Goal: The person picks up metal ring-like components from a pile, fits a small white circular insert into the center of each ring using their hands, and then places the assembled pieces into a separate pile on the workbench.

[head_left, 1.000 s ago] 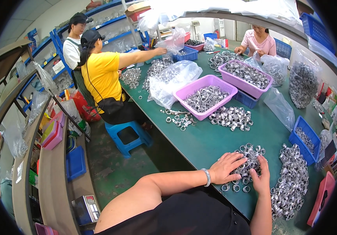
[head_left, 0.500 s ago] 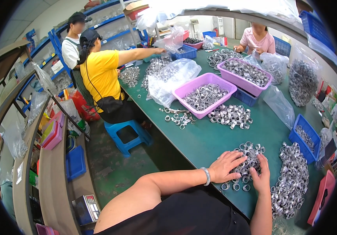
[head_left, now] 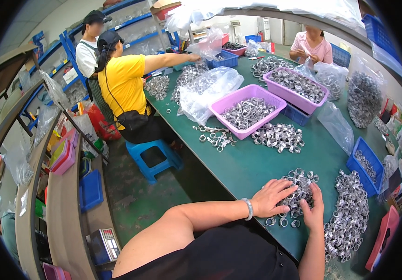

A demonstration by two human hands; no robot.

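A small heap of silver metal rings (head_left: 299, 186) lies on the green table close in front of me. My left hand (head_left: 272, 198) rests flat at the heap's left side, fingers stretched over the rings and a pale bangle on its wrist. At the right side of the same heap is my right hand (head_left: 314, 210), thumb and fingers apart, a ring-like band on one finger. Both palms face the rings and neither hand grips any. A few loose rings (head_left: 282, 222) sit between my hands on the near side. To the right lies a larger, longer pile of rings (head_left: 348, 217).
Pink-purple tubs of rings (head_left: 217, 109) stand mid-table beside another ring pile (head_left: 280, 136). A blue basket (head_left: 366, 186) is at right, near a plastic bag (head_left: 336, 126). Co-workers, one in a yellow shirt (head_left: 126, 84), are around the table. A blue stool (head_left: 149, 163) stands left.
My hands stay around the heap with hardly any movement. The whole view has shifted slightly. Across the table, the person in pink has raised their hands.
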